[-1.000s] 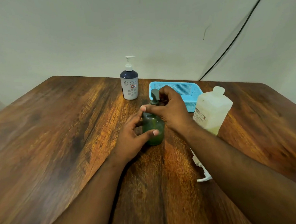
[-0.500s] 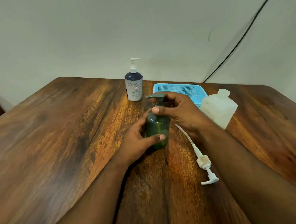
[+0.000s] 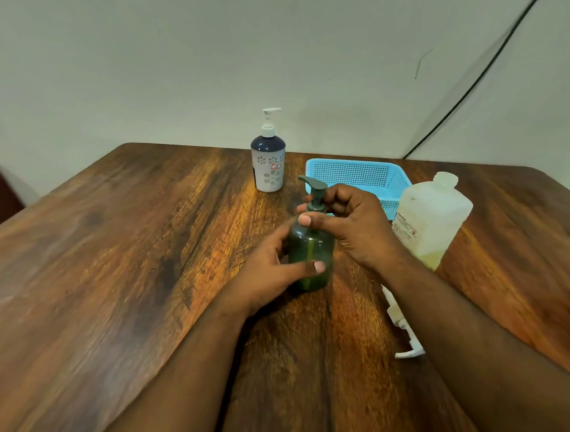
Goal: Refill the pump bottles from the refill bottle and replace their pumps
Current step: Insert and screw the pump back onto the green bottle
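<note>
While the left hand [image 3: 273, 267] wraps its fingers and thumb round the body of the green pump bottle [image 3: 311, 251], centre frame on the table [image 3: 118, 268], the right hand [image 3: 348, 221] pinches the collar just under the grey-green pump [image 3: 314, 190]. Judged purpose: left hand keeps the bottle upright and stops it turning; right hand works the collar thread. Whether the collar is being loosened or tightened cannot be told.

Green bottle: translucent, rounded shoulders, dip tube visible as a pale line down the middle. Pump seated upright in the neck, nozzle pointing toward upper left. Liquid level unclear through the tinted wall.

Refill bottle [image 3: 429, 219]: right of centre, just behind the right forearm, translucent white, printed label, yellowish liquid in its lower part; it stands apart from the green bottle, within easy reach for pouring.

Loose white pump [image 3: 403, 329]: lies flat on the table at lower right, partly hidden by the right forearm.

White-and-navy pump bottle [image 3: 269, 166]: upper centre, upright, pump fitted. Blue basket [image 3: 358, 177] just right of it, behind the hands.
</note>
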